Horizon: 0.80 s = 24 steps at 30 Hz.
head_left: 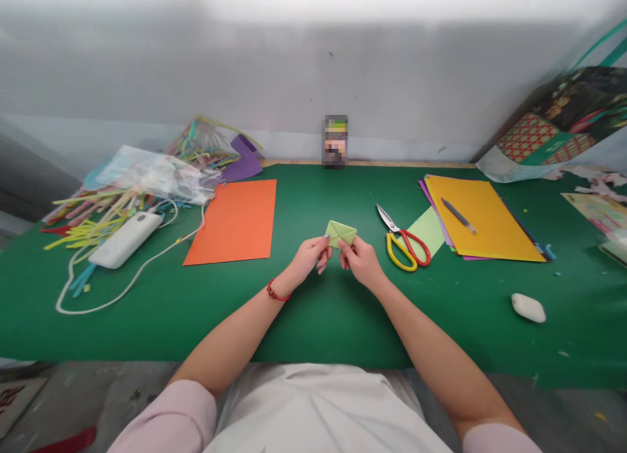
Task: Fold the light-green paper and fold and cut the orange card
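A small folded piece of light green paper (pixel 341 232) is held just above the green table (pixel 313 309) at its middle. My left hand (pixel 309 257) pinches the paper's left corner with closed fingers; a red cord circles that wrist. My right hand (pixel 359 258) pinches the paper's right lower edge, fingers closed too. Both hands meet under the paper, close together.
An orange sheet (pixel 235 221) lies left of the hands. Scissors with yellow and red handles (pixel 404 243) lie to the right, beside a light green sheet (pixel 430 231) and a yellow paper stack (pixel 482 221) with a pen (pixel 459 216). A white power bank (pixel 125 239) with cable, paper strips (pixel 98 218), and a white eraser (pixel 528 307) are also here.
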Available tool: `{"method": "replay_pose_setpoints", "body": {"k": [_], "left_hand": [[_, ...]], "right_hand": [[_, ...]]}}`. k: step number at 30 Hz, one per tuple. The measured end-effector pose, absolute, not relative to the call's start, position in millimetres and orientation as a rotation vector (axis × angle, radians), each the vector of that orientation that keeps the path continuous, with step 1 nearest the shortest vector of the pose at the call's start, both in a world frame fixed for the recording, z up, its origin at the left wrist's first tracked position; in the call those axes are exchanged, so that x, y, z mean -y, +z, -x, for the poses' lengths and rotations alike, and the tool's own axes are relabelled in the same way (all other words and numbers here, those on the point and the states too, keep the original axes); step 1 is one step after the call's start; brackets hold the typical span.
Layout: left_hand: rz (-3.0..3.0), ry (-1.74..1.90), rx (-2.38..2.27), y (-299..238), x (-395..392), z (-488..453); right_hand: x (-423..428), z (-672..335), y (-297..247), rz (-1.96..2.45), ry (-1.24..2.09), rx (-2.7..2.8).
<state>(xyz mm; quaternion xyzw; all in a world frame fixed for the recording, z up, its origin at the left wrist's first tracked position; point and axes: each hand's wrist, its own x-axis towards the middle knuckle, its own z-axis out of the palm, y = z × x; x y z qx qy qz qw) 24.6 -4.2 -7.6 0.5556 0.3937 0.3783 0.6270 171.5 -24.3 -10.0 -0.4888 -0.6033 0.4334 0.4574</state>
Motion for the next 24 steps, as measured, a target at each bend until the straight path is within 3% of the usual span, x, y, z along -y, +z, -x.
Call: {"method": "replay_pose_setpoints", "body": {"k": [6, 15, 24], "left_hand": [[-1.439, 0.887, -0.963, -7.0, 5.2, -27.5], [-1.598, 0.804, -1.009, -8.3, 6.9, -28.3], [-1.483, 0.776, -0.981, -5.1, 5.4, -23.9]], "right_hand": [[21.4, -172.9, -9.8, 1.194, 1.115, 1.448], [11.5, -173.6, -14.3, 1.110, 1.499, 1.284], [16.7, -173.3, -10.7, 1.192, 1.286, 1.295]]}}
